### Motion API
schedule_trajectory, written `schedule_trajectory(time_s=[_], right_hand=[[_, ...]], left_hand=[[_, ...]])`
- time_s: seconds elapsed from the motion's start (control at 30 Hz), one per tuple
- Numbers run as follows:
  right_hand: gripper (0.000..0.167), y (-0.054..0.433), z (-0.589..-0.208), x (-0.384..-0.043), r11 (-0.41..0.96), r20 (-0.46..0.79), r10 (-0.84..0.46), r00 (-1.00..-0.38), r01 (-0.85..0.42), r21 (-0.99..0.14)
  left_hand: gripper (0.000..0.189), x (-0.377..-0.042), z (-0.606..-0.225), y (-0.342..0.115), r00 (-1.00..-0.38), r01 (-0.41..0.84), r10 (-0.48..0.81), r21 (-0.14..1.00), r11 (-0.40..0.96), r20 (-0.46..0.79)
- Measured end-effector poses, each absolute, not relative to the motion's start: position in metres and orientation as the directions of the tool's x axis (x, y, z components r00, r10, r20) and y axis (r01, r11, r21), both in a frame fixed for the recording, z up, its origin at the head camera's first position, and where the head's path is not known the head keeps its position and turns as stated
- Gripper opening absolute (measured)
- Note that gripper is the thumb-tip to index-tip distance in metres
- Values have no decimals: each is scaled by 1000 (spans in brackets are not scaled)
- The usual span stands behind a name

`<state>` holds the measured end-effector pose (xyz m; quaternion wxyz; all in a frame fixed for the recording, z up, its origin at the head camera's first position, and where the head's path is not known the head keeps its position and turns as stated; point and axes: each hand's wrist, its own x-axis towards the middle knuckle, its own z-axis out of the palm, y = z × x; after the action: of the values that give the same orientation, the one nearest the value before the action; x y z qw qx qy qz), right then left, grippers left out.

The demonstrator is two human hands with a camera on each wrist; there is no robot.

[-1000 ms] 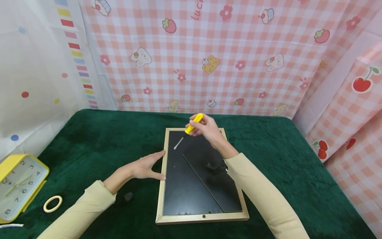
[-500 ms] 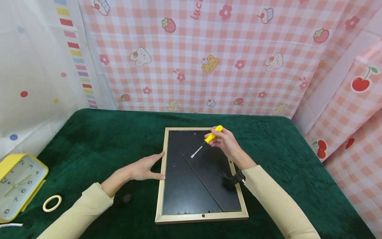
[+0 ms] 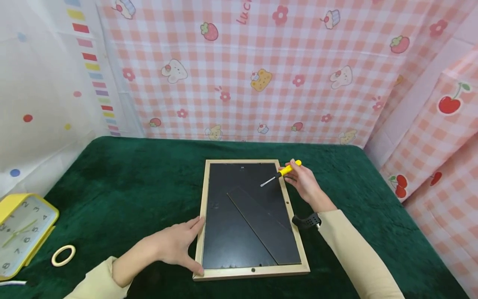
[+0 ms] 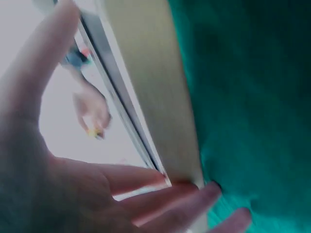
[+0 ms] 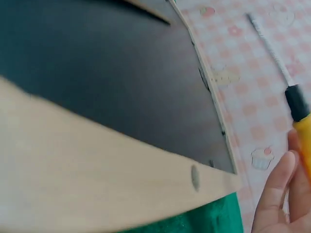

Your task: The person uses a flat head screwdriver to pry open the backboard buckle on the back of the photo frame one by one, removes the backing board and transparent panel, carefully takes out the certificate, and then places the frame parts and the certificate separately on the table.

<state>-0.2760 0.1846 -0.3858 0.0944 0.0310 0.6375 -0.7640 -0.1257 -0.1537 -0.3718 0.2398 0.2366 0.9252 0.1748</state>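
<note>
A picture frame (image 3: 224, 273) of pale wood lies back up, its black backing (image 3: 224, 174) showing with a slanted stand leg (image 3: 269, 232). My left hand (image 3: 171, 245) rests against the frame's left side, thumb at the near left corner and fingers fairly straight; the left wrist view shows the fingertips at the wooden edge. My right hand (image 3: 308, 185) holds a screwdriver (image 3: 286, 170) by its yellow handle above the frame's right rail. Its metal shaft points left and down over the backing. In the right wrist view, the screwdriver (image 5: 297, 103) stands apart from the wood.
Dark green cloth (image 3: 149, 178) covers the table. On the left stand a yellow clock (image 3: 26, 232) and a pale ring (image 3: 63, 256), with a white strip (image 3: 13, 283) near the edge. Pink checked curtain (image 3: 224, 70) hangs behind and to the right.
My right hand has carried the screwdriver rightward, from over the backing to the right rail. My left hand has slid down the left side toward the near corner. The frame stays put.
</note>
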Motion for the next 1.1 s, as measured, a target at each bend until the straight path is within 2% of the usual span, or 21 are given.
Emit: schedule_trajectory(time_s=[0.2, 0.4, 0.67, 0.87, 1.1], right_hand=[[58, 185, -393, -296, -220, -258, -78, -963, 269, -938], [58, 184, -394, -315, -226, -335, -96, -937, 348, -910], [57, 187, -392, -318, -275, -341, -126, -932, 363, -890], [41, 200, -387, -317, -134, -295, -120, -948, 310, -941], [43, 200, -384, -326, -6, -315, -151, -937, 319, -948]], left_hand=[[121, -110, -370, -147, -783, 390, 509, 355, 850, -358], [121, -105, -371, -148, -783, 413, 521, 343, 844, -338], [118, -109, -371, -154, -783, 409, 534, 382, 829, -319], [105, -125, -369, -182, -786, 363, 536, 470, 804, -309], [99, -135, -370, -196, -754, 396, 588, 512, 763, -293]])
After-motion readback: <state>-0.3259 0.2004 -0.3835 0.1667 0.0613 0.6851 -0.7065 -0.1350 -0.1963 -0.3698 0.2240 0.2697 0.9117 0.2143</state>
